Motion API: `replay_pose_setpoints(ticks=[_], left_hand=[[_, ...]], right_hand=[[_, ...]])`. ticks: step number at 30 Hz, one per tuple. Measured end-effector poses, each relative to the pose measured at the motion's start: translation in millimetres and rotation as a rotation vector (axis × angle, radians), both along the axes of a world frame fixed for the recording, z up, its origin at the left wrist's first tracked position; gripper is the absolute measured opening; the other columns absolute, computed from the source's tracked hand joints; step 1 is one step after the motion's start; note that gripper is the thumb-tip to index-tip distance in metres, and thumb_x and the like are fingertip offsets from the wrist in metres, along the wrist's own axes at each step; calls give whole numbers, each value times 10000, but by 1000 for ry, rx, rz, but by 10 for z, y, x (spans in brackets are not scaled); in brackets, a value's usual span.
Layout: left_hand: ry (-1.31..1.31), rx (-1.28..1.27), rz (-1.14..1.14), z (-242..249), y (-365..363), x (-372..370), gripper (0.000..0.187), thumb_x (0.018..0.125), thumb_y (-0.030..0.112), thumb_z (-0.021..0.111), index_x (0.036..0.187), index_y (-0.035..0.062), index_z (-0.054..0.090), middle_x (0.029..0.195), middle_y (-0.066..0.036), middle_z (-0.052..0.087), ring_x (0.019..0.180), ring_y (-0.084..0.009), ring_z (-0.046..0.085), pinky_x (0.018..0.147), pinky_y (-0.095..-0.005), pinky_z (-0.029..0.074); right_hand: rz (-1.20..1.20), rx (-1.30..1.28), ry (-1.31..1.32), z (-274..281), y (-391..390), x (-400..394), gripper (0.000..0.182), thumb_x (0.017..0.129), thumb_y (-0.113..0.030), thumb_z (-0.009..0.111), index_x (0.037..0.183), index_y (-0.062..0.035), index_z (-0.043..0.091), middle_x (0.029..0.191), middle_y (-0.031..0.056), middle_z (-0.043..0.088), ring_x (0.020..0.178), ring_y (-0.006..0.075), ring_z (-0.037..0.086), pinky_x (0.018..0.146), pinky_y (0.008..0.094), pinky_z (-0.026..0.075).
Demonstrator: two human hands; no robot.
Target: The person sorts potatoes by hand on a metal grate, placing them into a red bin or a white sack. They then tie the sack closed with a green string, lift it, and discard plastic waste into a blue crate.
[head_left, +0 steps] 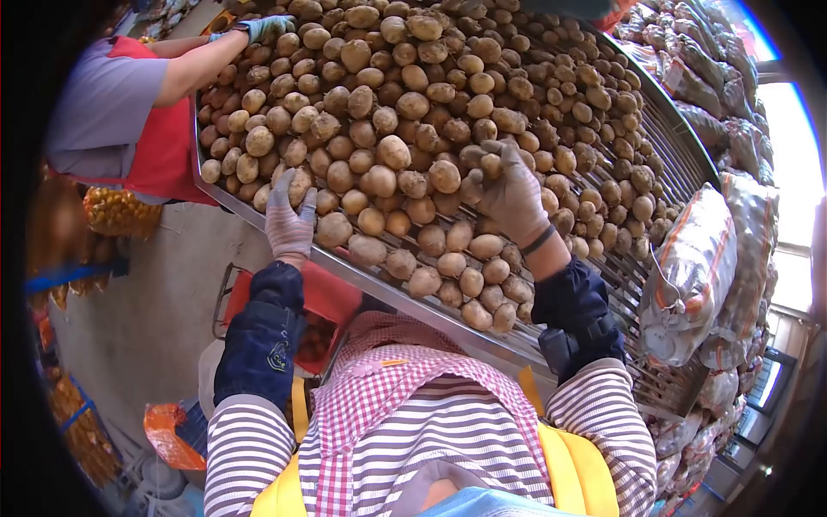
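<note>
Many round brown potatoes cover a slatted metal sorting table. My left hand, in a light glove with dark fingertips, is near the table's front rim, its fingers curled round a potato. Further right, over the pile, my right hand wears a similar soiled glove and a dark wristband. Its thumb and fingers close round a small potato; other potatoes lie right beneath and beside it.
A co-worker's gloved hand reaches onto the pile at upper left. Filled sacks stand along the right side. A red crate sits below the front rim, near an orange bag.
</note>
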State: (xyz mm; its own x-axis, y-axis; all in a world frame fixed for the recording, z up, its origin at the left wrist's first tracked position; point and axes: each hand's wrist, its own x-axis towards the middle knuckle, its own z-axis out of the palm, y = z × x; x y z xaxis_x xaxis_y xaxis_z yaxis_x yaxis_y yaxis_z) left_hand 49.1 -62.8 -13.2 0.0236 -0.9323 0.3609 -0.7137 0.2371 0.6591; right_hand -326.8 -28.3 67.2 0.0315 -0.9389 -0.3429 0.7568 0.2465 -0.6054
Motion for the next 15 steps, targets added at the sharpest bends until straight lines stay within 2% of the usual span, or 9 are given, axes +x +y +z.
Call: replay_pose_setpoints(ticks=[3, 5, 7, 8, 9, 11, 13, 14, 15], left_hand=[[-17, -19, -1, 12, 0, 0, 559, 902, 247, 752, 1398, 144, 515, 1275, -165, 629, 1166, -380, 600, 1016, -458, 479], [-20, -32, 4, 38, -2, -16, 556, 901, 251, 753, 1392, 143, 517, 1270, -168, 629, 1159, -384, 602, 1013, -460, 480], [-32, -35, 15, 48, 9, -7, 553, 900, 254, 755, 1387, 142, 519, 1265, -171, 629, 1152, -389, 604, 1010, -462, 482], [-38, -35, 14, 42, 3, -3, 548, 899, 256, 757, 1379, 136, 521, 1257, -175, 630, 1145, -392, 605, 1006, -463, 483], [-42, -36, 13, 40, 1, -6, 543, 898, 258, 758, 1371, 131, 524, 1248, -178, 631, 1138, -396, 606, 1001, -465, 485], [-31, -24, 25, 56, 12, -23, 535, 893, 253, 763, 1359, 131, 531, 1232, -178, 634, 1135, -391, 607, 993, -464, 489], [-29, -83, 0, 46, 5, -9, 545, 884, 250, 772, 1360, 135, 533, 1228, -176, 638, 1131, -381, 612, 989, -462, 490], [-48, -81, 10, 41, 3, -4, 560, 871, 249, 784, 1361, 141, 535, 1225, -171, 645, 1128, -382, 614, 991, -462, 490], [-56, -81, 21, 55, 6, -1, 560, 871, 249, 784, 1361, 141, 535, 1225, -171, 645, 1128, -382, 614, 991, -462, 490]], right_hand=[[98, 100, -186, 386, 178, 210, 402, 1027, -452, 585, 1208, -93, 576, 1172, 105, 676, 905, 189, 651, 820, 380, 569], [77, 151, -133, 520, 213, 334, 355, 1022, -441, 597, 1143, -107, 616, 1105, 65, 679, 880, 168, 644, 799, 371, 564], [86, 185, 136, 334, 249, 380, 272, 1005, -376, 630, 1043, -108, 654, 1028, 45, 674, 863, 159, 639, 792, 334, 556], [162, -94, 698, 75, 316, 386, 197, 975, -300, 669, 974, -103, 669, 968, 24, 668, 847, 148, 637, 763, 305, 548], [238, 71, 652, 128, 324, 466, 146, 961, -240, 692, 1008, -102, 672, 920, 25, 667, 825, 133, 626, 731, 285, 538], [246, -366, 1330, -119, 436, 712, 163, 909, -126, 685, 1072, -131, 673, 1002, 53, 668, 851, 190, 650, 733, 334, 547], [474, -758, 1893, -122, 420, 897, 348, 822, -54, 639, 1153, -156, 672, 1158, 96, 636, 943, 271, 655, 788, 410, 557], [637, -787, 2025, -127, 450, 1012, 428, 798, -79, 618, 1214, -176, 637, 1229, 136, 606, 976, 339, 648, 794, 460, 549], [647, -747, 2125, -195, 489, 1165, 393, 808, -85, 627, 1190, -177, 620, 1228, 127, 587, 952, 324, 660, 768, 448, 550]])
